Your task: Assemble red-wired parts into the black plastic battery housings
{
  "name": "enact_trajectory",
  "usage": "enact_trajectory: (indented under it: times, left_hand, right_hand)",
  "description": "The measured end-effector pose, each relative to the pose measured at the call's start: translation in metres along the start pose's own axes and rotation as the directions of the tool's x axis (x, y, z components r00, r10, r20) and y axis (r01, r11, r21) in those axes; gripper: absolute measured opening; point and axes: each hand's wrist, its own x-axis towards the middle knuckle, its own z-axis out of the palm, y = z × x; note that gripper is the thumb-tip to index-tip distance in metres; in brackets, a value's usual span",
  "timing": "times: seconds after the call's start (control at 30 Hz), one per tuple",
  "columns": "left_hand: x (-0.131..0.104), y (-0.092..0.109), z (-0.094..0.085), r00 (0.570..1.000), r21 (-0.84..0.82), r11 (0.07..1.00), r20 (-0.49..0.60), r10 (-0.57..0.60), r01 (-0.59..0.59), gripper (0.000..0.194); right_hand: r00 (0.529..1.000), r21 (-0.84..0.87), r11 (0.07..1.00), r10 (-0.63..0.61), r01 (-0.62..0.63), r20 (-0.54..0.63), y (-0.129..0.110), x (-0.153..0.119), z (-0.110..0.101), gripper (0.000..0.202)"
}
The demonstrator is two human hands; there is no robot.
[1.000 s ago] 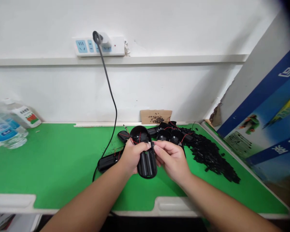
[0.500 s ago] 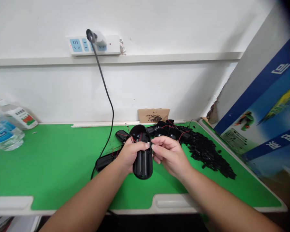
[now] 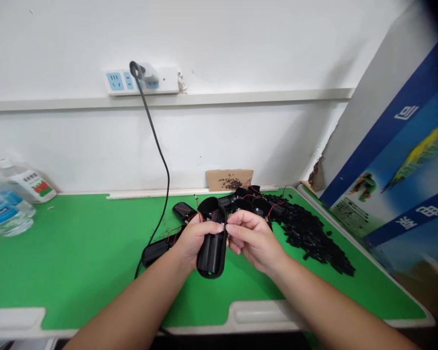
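Note:
A black plastic housing (image 3: pixel 210 257) with a round cup at its top and red wires inside is held over the green table. My left hand (image 3: pixel 195 238) wraps round its left side, thumb across the front. My right hand (image 3: pixel 250 238) is at the housing's right edge, thumb and forefinger pinched together close to my left thumb; whatever is between them is too small to make out. Behind and to the left lie similar black housings (image 3: pixel 156 252) with red wires.
A heap of small black parts (image 3: pixel 314 238) spreads over the right of the green table (image 3: pixel 95 257). Cardboard with small dark pieces (image 3: pixel 229 180) leans on the wall. Bottles (image 3: pixel 32 185) lie at left. A black cable (image 3: pixel 160 150) hangs from the power strip (image 3: pixel 117 81). A printed box (image 3: pixel 397 160) stands right.
The whole view has shifted slightly, with the scene lower in the picture. My hands keep nearly the same hold on the black housing.

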Motion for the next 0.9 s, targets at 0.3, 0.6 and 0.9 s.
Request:
enact_trajectory:
  times: [0.3,0.6,0.9]
  left_hand:
    - [-0.003,0.0,-0.003,0.999,0.048,0.999,-0.051,0.018,-0.016,0.043]
    - [-0.003,-0.008,-0.015,0.999,0.107,0.994,-0.034,-0.002,0.005,0.059]
    - [0.0,-0.002,-0.015,0.997,0.195,0.979,-0.047,-0.058,0.066,0.05]
  right_hand:
    - [0.994,-0.113,0.992,-0.04,0.051,0.1,0.005,0.011,-0.009,0.047]
    - [0.956,-0.14,0.983,-0.078,0.121,0.282,0.01,0.014,-0.015,0.065]
    - [0.954,-0.08,0.988,-0.103,0.13,0.281,0.013,0.02,-0.02,0.066]
